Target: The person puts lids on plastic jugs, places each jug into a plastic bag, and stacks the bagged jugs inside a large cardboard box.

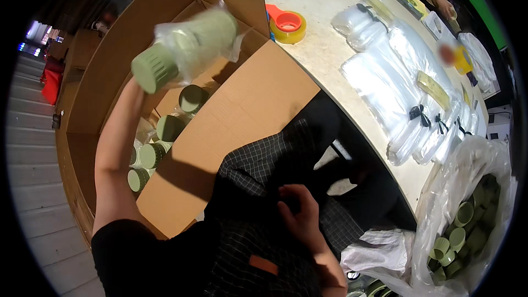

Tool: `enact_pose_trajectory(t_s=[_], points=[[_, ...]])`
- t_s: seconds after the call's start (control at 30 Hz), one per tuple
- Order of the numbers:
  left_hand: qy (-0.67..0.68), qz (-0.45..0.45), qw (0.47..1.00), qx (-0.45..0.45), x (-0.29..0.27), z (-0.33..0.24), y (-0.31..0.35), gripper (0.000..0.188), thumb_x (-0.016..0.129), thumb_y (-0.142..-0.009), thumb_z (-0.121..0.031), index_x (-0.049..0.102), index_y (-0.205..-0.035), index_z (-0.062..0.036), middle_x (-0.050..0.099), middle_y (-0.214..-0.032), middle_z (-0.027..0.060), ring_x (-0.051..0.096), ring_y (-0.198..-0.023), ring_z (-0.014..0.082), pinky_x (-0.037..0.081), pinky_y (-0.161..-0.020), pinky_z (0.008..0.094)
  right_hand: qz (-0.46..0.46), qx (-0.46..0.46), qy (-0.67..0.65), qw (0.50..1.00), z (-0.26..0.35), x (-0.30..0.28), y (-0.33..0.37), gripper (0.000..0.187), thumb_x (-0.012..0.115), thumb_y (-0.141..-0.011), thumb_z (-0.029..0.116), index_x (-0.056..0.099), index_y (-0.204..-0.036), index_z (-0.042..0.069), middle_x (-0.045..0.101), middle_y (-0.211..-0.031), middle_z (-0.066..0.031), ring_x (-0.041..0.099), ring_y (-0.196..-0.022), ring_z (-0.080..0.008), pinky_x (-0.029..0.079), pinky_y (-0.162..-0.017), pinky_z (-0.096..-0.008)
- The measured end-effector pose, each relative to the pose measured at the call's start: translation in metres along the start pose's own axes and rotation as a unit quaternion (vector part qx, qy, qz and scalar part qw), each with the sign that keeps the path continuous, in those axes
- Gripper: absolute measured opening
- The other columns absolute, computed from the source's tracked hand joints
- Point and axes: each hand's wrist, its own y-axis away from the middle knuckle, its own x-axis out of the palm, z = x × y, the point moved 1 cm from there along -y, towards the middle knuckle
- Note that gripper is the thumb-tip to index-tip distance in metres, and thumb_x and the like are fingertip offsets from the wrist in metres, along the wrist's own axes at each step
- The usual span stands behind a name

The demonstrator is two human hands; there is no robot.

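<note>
Above the cardboard box [250, 104], a pale green lidded bottle [206, 36] in a clear plastic bag hangs tilted, its ribbed lid [154, 69] toward the lower left. My left hand is hidden behind it, at the end of my raised left forearm [118, 132], and appears to hold it up. Several similar green bottles [170, 127] stand inside the box, some partly wrapped in clear plastic. My right hand [301, 212] hovers over my lap by my dark checked apron [250, 159]. Its fingers are loosely curved, with the thumb apart and nothing visible between them.
On the white table [319, 60] lie a roll of tape [291, 33] with a red dispenser and stacks of clear plastic bags [379, 71]. A large plastic sack [456, 170] of green cups stands at the lower right. Another person's hand [443, 6] works at the far right.
</note>
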Motion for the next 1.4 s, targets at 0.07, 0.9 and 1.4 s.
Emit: enact_pose_trajectory(t_s=[0.07, 0.9, 1.4], points=[[-0.009, 0.009, 0.998, -0.066, -0.001, 0.042, -0.033, 0.045, 0.062, -0.090, -0.023, 0.055, -0.128, 0.0003, 0.062, -0.120, 0.0196, 0.063, -0.109, 0.0356, 0.053, -0.089, 0.0438, -0.025, 0.051, 0.015, 0.998, -0.008, -0.006, 0.013, 0.035, 0.071, -0.084, -0.001, 0.061, -0.117, 0.002, 0.068, -0.108, -0.0114, 0.068, -0.101, -0.0212, 0.053, -0.090, -0.0323], [-0.290, -0.186, 0.919, 0.192, 0.074, 0.034, -0.084, 0.040, 0.061, -0.097, -0.021, 0.055, -0.128, 0.0035, 0.059, -0.123, 0.0213, 0.057, -0.115, 0.0365, 0.045, -0.101, 0.0423, -0.293, 0.086, 0.007, 0.952, -0.046, -0.095, -0.032, 0.030, 0.066, -0.088, -0.001, 0.061, -0.118, 0.001, 0.068, -0.108, -0.0110, 0.067, -0.098, -0.0186, 0.053, -0.087, -0.0301], [-0.411, 0.026, 0.708, 0.574, 0.265, -0.223, 0.061, 0.067, 0.073, -0.083, -0.017, 0.047, -0.145, -0.0070, 0.037, -0.156, 0.0182, 0.028, -0.149, 0.0373, 0.019, -0.118, 0.0607, -0.710, 0.061, 0.251, 0.655, -0.038, -0.356, 0.199, 0.059, 0.075, -0.084, 0.016, 0.052, -0.136, 0.004, 0.057, -0.127, -0.0149, 0.058, -0.107, -0.0280, 0.053, -0.084, -0.0387]])
